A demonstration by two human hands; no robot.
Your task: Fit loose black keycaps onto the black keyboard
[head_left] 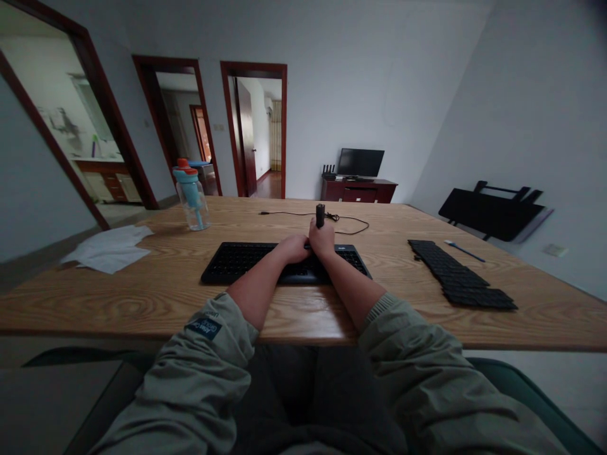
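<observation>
A black keyboard (237, 262) lies on the wooden table in front of me. Over its right half, my right hand (322, 239) is closed around a black-handled tool (320, 215), whose handle stands up out of the fist. The tool's lower end is hidden by the hand. Close against it, my left hand (294, 248) rests at the keyboard's upper part with its fingers curled together; whatever they pinch is hidden. To the right, black keycaps (446, 265) are laid out in rows on the table, with a blue-handled brush (465, 251) beside them.
A black cable (351, 219) lies loosely beyond the keyboard. At the left stand a clear bottle with a red lid (193, 197) and some white tissue sheets (111, 246). The table's near edge (308, 340) runs before my lap. Against the far wall is a cabinet with a monitor (360, 163).
</observation>
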